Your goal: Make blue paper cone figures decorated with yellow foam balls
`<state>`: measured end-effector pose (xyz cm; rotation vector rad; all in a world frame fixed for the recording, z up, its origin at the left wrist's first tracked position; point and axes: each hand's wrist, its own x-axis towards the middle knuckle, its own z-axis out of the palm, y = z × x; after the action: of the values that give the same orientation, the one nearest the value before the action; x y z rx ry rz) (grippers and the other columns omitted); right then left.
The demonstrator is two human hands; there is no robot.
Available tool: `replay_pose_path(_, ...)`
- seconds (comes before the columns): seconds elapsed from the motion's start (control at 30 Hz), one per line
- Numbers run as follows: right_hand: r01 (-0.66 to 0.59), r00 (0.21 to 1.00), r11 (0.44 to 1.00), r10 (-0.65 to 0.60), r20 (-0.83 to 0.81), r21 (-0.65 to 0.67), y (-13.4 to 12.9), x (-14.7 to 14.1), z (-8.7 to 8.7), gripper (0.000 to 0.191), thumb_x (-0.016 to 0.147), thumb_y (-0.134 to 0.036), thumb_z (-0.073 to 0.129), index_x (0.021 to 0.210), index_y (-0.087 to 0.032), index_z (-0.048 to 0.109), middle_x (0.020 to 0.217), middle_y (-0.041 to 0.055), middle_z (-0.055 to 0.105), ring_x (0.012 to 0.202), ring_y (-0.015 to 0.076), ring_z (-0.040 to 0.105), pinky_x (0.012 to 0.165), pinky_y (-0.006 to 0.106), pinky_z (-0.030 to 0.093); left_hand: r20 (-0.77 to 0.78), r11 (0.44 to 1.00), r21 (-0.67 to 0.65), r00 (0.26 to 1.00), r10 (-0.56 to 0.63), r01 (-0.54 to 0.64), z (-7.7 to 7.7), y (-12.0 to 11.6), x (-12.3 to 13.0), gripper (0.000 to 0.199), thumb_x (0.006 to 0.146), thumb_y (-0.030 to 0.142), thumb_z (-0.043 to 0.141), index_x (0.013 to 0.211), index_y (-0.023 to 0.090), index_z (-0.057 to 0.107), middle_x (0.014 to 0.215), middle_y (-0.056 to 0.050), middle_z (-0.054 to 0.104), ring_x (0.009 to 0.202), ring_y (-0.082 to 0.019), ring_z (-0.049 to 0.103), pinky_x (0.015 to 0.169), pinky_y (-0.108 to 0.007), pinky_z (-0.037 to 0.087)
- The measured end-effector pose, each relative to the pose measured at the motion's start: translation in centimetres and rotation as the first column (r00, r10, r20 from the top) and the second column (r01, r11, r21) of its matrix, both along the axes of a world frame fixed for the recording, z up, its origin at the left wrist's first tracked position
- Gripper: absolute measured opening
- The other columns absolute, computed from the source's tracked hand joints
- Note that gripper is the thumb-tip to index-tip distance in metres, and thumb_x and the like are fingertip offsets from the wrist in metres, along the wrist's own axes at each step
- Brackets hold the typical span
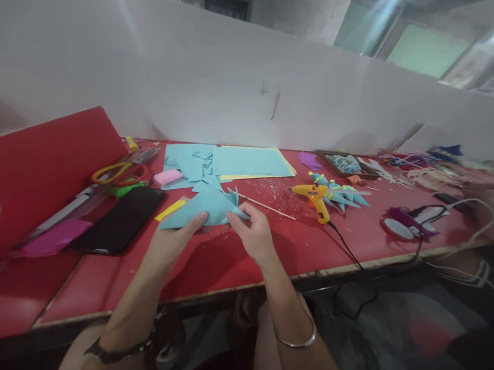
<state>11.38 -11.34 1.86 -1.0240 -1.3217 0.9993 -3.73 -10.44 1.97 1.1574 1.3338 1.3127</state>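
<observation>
A folded piece of light blue paper (214, 204) is held between both hands above the red table (211, 267). My left hand (184, 230) grips its lower left part, thumb on top. At its right end, my right hand (253, 228) pinches the paper between thumb and fingers. The fingers under the paper are partly hidden. Just behind lie blue paper sheets and cut scraps (191, 164). A thin wooden stick (270, 208) rests to the right of the paper, and a yellow strip (171, 209) shows at its left.
To the right are a yellow glue gun (317, 201) with a black cord, blue paper cones (344, 195) and a tray of scraps (345, 164). On the left lie a black phone (120, 221), scissors (112, 174) and a pink packet (56, 238). Another person's arm (485, 212) shows far right.
</observation>
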Motion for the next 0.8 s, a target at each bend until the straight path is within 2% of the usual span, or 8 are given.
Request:
replay_pose_path(0.1,0.004,0.990,1.000,-0.008,-0.138,-0.031,0.0,0.0,0.0,0.018,0.070,-0.034,0.058,0.068,-0.019,0.048,0.060,-0.0041,0.052,0.053,0.0087,0.052,0.054,0.021,0.041,-0.053,0.999,-0.026,0.998,-0.021,0.019,0.0,0.0,0.1,0.032,0.055,0.043,0.071,0.067,0.014,0.065,0.063,-0.003,0.067,0.063,-0.019,0.062,0.066,-0.031,0.051)
replay_pose_path(0.23,0.044,0.908,0.997,-0.068,-0.413,-0.066,0.1,-0.7,-0.5,0.036,0.064,-0.029,0.066,0.095,-0.022,0.048,0.078,-0.0027,0.059,0.057,0.0082,0.057,0.062,0.024,0.047,0.100,0.999,0.005,0.994,0.045,-0.046,-0.5,-0.1,0.6,0.032,0.055,0.042,0.072,0.068,0.014,0.064,0.060,-0.001,0.065,0.059,-0.015,0.060,0.064,-0.028,0.051)
replay_pose_path(0.3,-0.046,0.883,0.992,-0.014,-0.470,-0.115,0.1,-1.1,-0.7,0.037,0.061,-0.029,0.069,0.093,-0.020,0.052,0.072,-0.0024,0.060,0.060,0.0102,0.058,0.066,0.026,0.049,0.142,0.999,0.027,0.989,0.042,-0.046,-0.9,-0.2,0.9,0.031,0.054,0.041,0.072,0.066,0.013,0.063,0.059,-0.001,0.064,0.058,-0.015,0.060,0.064,-0.027,0.051)
replay_pose_path(0.37,-0.149,0.886,0.976,0.061,-0.459,-0.158,0.0,-1.5,-0.8,0.029,0.059,-0.031,0.071,0.082,-0.018,0.058,0.065,-0.0018,0.060,0.060,0.0123,0.059,0.068,0.029,0.050,0.131,0.999,0.053,0.991,0.000,-0.007,-1.1,-0.3,1.0,0.030,0.056,0.041,0.071,0.063,0.013,0.063,0.059,-0.001,0.064,0.058,-0.015,0.059,0.063,-0.027,0.051)
replay_pose_path(0.43,-0.182,0.898,0.966,0.087,-0.430,-0.184,-0.2,-1.8,-0.7,0.024,0.058,-0.033,0.071,0.072,-0.018,0.060,0.064,-0.0008,0.061,0.060,0.0132,0.059,0.068,0.031,0.051,0.060,0.997,0.070,0.997,-0.038,0.034,-1.0,-0.5,1.0,0.028,0.060,0.042,0.068,0.058,0.014,0.062,0.056,-0.002,0.064,0.058,-0.017,0.060,0.062,-0.028,0.050)
replay_pose_path(0.57,-0.123,0.915,0.981,0.053,-0.400,-0.152,-0.4,-1.9,-0.4,0.019,0.060,-0.034,0.069,0.065,-0.018,0.061,0.062,-0.0003,0.061,0.055,0.0125,0.057,0.062,0.030,0.052,-0.106,0.993,0.098,0.993,-0.048,0.059,-0.3,-0.7,1.0,0.023,0.061,0.039,0.067,0.059,0.016,0.063,0.064,-0.003,0.067,0.067,-0.020,0.061,0.068,-0.031,0.050)
replay_pose_path(0.67,-0.051,0.938,0.992,0.008,-0.347,-0.116,-0.3,-1.8,-0.5,0.019,0.064,-0.034,0.067,0.061,-0.017,0.060,0.057,0.0002,0.060,0.053,0.0119,0.055,0.058,0.028,0.050,-0.061,0.988,0.128,0.995,-0.084,0.091,0.0,-0.6,1.1,0.020,0.059,0.036,0.068,0.066,0.018,0.064,0.072,-0.002,0.068,0.072,-0.020,0.061,0.070,-0.030,0.049)
replay_pose_path(0.8,-0.035,0.945,0.994,-0.003,-0.327,-0.108,-0.3,-2.0,-0.6,0.019,0.065,-0.033,0.065,0.059,-0.016,0.059,0.056,0.0002,0.060,0.054,0.0117,0.056,0.059,0.027,0.050,-0.105,0.982,0.127,0.986,-0.129,0.142,-0.1,-0.4,0.9,0.020,0.064,0.036,0.063,0.059,0.017,0.061,0.063,-0.002,0.065,0.063,-0.017,0.059,0.065,-0.027,0.046)
